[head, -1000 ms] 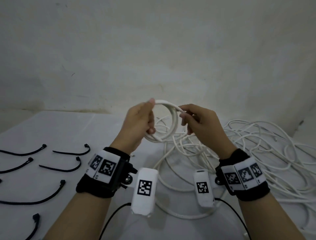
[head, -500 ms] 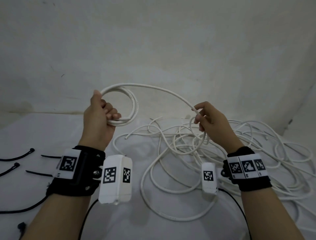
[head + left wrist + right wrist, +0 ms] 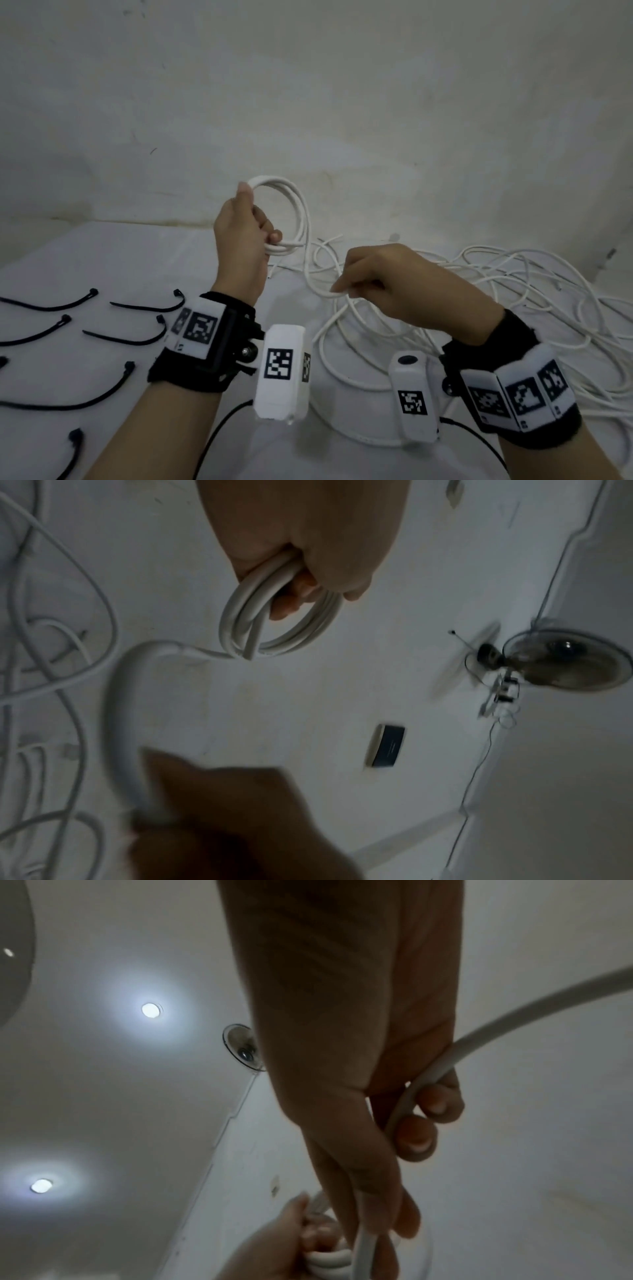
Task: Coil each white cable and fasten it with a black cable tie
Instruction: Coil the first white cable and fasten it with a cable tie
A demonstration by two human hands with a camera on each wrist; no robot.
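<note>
My left hand (image 3: 246, 236) is raised above the table and grips a small coil of white cable (image 3: 294, 212), several loops held upright; the same coil (image 3: 274, 620) shows in the left wrist view, wrapped round the fingers. From the coil the cable drops down to my right hand (image 3: 370, 284), which is lower and to the right and pinches the loose run of cable (image 3: 337, 293). In the right wrist view the cable (image 3: 428, 1077) passes through the curled fingers (image 3: 414, 1139). Black cable ties (image 3: 144, 306) lie in rows on the table at the left.
A big tangle of loose white cables (image 3: 513, 291) covers the white table (image 3: 102, 253) at the middle and right, reaching to the wall behind. The ties take up the left side. Black camera leads (image 3: 219, 431) hang from both wrists.
The left hand with the coil moved back toward the middle. The right hand dropped lower and turned palm down, drawing the long arc of cable in toward the coil.
</note>
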